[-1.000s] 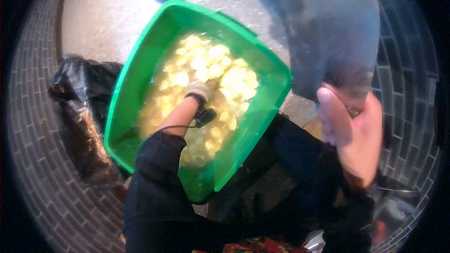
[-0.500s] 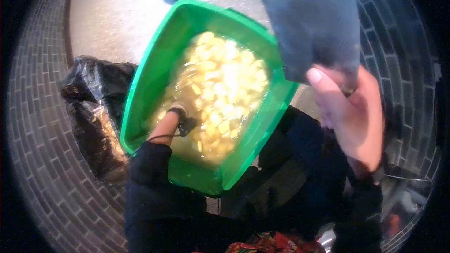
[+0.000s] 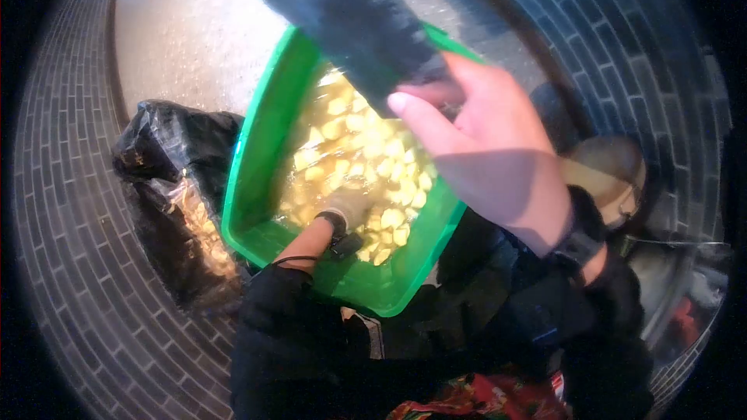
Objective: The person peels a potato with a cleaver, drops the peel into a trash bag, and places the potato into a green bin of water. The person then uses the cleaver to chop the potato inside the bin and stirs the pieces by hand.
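Observation:
Pale yellow chunks [image 3: 385, 159] lie in cloudy water inside a green tub [image 3: 247, 179]. My left hand [image 3: 348, 204] is dipped in that water among the chunks, its fingers hidden below the surface. Above the tub's far right side, my right hand [image 3: 486, 120] grips the end of a dark, blurred object [image 3: 350, 23] with thumb and fingers. This object reaches up and left over the tub and covers part of its far rim.
Left of the tub, a black plastic bag [image 3: 167, 210] stands open with light scraps inside. A round metallic container [image 3: 607, 179] is at the right. Brick-patterned paving [image 3: 78, 187] surrounds a pale slab [image 3: 187, 31]. Red patterned cloth [image 3: 482, 400] shows at the bottom.
My right hand and the dark object have swung left over the tub. My left hand has shifted slightly right, still in the water. The tub appears a little further right.

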### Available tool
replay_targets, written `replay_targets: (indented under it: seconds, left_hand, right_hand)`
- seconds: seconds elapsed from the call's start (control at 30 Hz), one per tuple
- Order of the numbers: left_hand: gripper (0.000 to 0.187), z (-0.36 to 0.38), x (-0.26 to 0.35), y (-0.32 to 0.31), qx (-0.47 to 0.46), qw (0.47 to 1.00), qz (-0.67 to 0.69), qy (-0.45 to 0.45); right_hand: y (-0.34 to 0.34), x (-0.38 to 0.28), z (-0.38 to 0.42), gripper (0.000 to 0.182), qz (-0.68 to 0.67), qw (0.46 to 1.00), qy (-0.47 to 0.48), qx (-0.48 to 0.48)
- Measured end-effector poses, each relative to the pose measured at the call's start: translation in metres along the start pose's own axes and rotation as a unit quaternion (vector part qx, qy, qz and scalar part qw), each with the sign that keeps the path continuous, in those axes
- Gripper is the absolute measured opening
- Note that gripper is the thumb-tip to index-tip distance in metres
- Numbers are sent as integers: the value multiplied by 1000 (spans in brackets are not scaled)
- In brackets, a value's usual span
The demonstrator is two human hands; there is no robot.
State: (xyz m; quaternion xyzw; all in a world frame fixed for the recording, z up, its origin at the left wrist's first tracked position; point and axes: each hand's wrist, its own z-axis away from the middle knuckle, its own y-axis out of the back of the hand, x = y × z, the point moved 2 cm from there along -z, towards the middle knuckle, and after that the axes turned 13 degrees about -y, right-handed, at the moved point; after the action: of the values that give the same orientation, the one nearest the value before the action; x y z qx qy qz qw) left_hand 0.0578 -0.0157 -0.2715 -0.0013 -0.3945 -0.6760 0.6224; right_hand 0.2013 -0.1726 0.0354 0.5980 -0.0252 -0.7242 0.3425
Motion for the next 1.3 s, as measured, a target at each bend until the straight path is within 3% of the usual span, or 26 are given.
replay_targets:
  seconds: [0.07, 0.13, 0.17, 0.2, 0.3, 0.47, 0.63, 0.8, 1.1, 1.13, 1.27, 1.3]
  left_hand:
    - [34, 14, -8, 5, -18, 999, -49, -15]
    - [36, 21, -20, -14, 149, 947, -279, -55]
    - [36, 7, -35, -18, 82, 959, -271, -2]
    - [36, 1, -50, -10, 83, 961, -265, 1]
    - [40, 2, -90, -5, 15, 984, -22, 178]
    - [40, 16, -95, -16, -36, 991, -27, 126]
    - [41, 1, -42, -26, -90, 996, -17, 12]
    - [41, -30, 12, -20, -84, 994, 25, -66]
    - [42, -29, 23, 8, -66, 993, 88, -50]
    - [42, -26, 22, 14, -60, 993, 91, -39]
    - [43, -35, -24, 0, -19, 997, 65, 41]
    - [44, -41, -51, -18, 74, 996, 40, 37]
  right_hand:
    - [-10, 1, -1, 26, -12, 998, 45, 32]
    - [-18, 0, 0, 22, -23, 994, 87, 57]
    - [-21, -1, 0, 22, -38, 996, 66, 49]
    - [-25, -1, -1, 22, -53, 997, 45, 42]
    - [-36, -2, 0, 22, -75, 995, 58, 30]
    - [-41, 1, -5, 23, -12, 996, 80, 40]
    - [-39, 4, -10, 21, -13, 988, 123, 87]
    - [-19, 1, -9, 18, -16, 998, 52, 44]
    - [-9, 16, -11, 18, -47, 998, 44, 29]
    - [-8, 16, -12, 28, -49, 998, 35, 7]
    - [-3, 11, -4, 27, -32, 999, -10, 2]
    - [-3, 10, -3, 26, -4, 1000, -1, 15]
